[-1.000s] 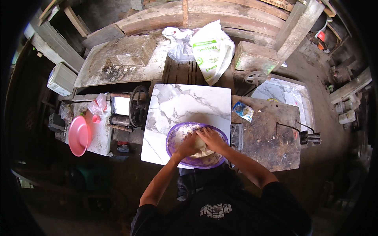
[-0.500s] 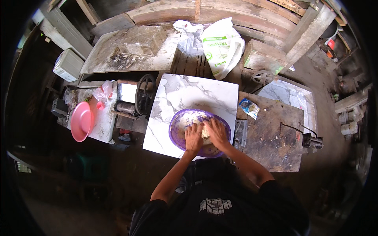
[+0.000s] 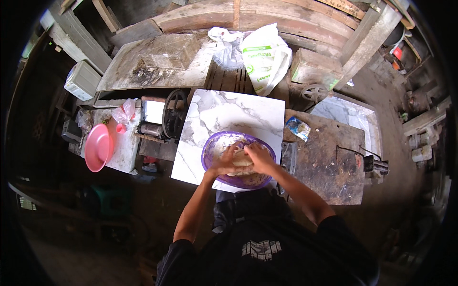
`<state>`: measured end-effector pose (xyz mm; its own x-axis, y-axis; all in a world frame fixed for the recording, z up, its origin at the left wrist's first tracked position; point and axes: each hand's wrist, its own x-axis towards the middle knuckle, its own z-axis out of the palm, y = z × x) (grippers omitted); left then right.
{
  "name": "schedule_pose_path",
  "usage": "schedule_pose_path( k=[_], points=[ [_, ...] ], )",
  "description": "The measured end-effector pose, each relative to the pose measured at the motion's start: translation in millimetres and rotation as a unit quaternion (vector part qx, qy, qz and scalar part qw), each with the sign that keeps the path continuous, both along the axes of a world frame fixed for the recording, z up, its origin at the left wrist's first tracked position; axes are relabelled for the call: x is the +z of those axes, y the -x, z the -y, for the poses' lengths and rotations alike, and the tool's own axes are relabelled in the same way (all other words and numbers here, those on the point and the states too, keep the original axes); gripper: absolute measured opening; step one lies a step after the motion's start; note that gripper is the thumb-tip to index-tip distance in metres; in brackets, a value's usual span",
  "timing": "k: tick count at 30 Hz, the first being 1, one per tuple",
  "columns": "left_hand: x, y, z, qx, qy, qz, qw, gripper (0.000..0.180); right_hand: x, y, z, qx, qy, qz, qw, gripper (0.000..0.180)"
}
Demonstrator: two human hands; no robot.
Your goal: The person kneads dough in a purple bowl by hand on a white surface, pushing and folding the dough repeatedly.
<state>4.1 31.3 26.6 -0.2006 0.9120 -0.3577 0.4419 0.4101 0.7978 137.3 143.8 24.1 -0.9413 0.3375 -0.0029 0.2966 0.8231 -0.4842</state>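
Observation:
A purple oval basin (image 3: 205, 152) sits on a white marble-patterned board (image 3: 191, 167), its inside smeared with pale flour or dough. In it lies a pale lump of dough (image 3: 242, 159). My left hand (image 3: 224, 164) cups the dough from the left, thumb spread from the fingers. From the right, my right hand (image 3: 260, 158) grips it with bent fingers. Both hands are inside the basin, and they partly hide the dough.
A pink basin (image 3: 98, 148) stands at left beside a machine with a dark wheel (image 3: 175, 114). A white and green plastic bag (image 3: 266, 59) lies at the back. On the brown wooden table (image 3: 329, 162) at right is a blue and white packet (image 3: 298, 128).
My left hand has turned and shifted left, its thumb now apart from the fingers. The right hand stays on the dough, which looks longer and shows more between the hands.

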Motion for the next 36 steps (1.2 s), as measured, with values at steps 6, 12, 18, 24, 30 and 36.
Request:
schedule_pose_path(
  k=[6, 12, 18, 24, 30, 36],
  points=[
    [-27, 6, -2, -0.119, -0.012, -0.074, 0.99, 0.098, -31, -16, 33, -0.069, -0.247, -0.117, 0.959, 0.046],
    [-11, -31, 8, 0.01, 0.009, -0.18, 0.984, 0.088, -5, -19, 1, -0.011, 0.048, 0.023, 0.999, 0.068],
    [-21, -68, 33, 0.057, -0.108, -0.32, 0.939, 0.07, 14, -10, 0, 0.089, 0.051, 0.194, 0.976, 0.093],
    [-15, -51, 31, 0.034, -0.109, -0.229, 0.967, 0.078, -11, -27, 41, -0.028, -0.136, 0.053, 0.989, 0.074],
    [8, 4, 20, -0.143, 0.059, -0.054, 0.986, 0.095, -23, -33, 49, -0.045, -0.26, -0.074, 0.962, 0.048],
    [1, -14, 31, -0.06, -0.062, -0.155, 0.984, 0.077, 7, -17, 17, 0.023, -0.034, 0.083, 0.996, 0.067]
  ],
)
